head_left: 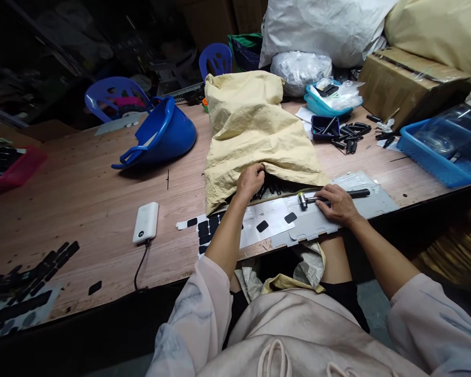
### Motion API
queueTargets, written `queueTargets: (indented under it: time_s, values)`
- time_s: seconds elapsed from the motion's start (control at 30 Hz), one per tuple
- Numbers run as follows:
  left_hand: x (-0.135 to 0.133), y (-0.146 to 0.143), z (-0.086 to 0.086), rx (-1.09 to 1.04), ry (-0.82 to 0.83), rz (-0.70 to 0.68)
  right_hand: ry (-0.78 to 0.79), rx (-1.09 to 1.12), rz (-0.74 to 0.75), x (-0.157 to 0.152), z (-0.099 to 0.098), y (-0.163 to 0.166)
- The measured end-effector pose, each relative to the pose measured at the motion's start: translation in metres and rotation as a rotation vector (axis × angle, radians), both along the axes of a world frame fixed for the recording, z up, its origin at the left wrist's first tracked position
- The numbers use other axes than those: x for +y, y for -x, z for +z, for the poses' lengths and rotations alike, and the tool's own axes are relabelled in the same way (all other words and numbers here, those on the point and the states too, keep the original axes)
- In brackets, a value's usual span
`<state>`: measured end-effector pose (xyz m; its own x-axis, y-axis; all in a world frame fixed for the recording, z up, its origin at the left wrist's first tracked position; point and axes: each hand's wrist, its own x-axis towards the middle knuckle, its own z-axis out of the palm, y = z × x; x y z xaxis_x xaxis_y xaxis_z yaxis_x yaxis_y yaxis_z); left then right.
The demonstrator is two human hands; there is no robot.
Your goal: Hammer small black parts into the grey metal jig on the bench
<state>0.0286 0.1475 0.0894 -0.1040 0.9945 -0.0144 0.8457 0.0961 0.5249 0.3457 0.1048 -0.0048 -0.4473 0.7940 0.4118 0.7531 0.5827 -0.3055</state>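
Observation:
A yellow woven sack (251,131) lies on the wooden table (82,209) with its mouth toward me. My left hand (250,180) reaches into the sack's mouth, fingers curled among dark parts (270,188) and hidden inside. My right hand (337,203) rests on a small hammer (303,199) with a black handle, fingers closed over it. The hammer lies on a grey sheet (372,201). White backing sheets with black adhesive pads (206,228) lie between my arms at the table's front edge.
A white power bank (146,222) with a cable lies to the left. A tipped blue basin (165,133) sits behind it. Black pads (31,277) lie at the far left. Blue trays (443,152), small black parts (351,137), a cardboard box (408,81) and sacks stand at the right.

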Motion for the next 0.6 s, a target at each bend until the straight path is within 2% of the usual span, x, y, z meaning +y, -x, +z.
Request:
queueTargets:
  time_s: [0.13, 0.27, 0.43, 0.6]
  values:
    - [0.018, 0.005, 0.013, 0.004, -0.006, -0.012, -0.001, 0.003, -0.004, -0.001, -0.001, 0.0]
    - [0.031, 0.008, 0.018, 0.027, -0.006, 0.002, -0.012, 0.001, -0.001, -0.001, -0.002, 0.0]
    - [0.037, 0.007, 0.01, -0.016, -0.061, 0.054, -0.032, 0.008, 0.007, 0.0, -0.003, -0.002]
    - [0.026, 0.002, -0.004, -0.002, -0.055, 0.114, -0.03, 0.016, 0.006, 0.0, -0.003, -0.001]
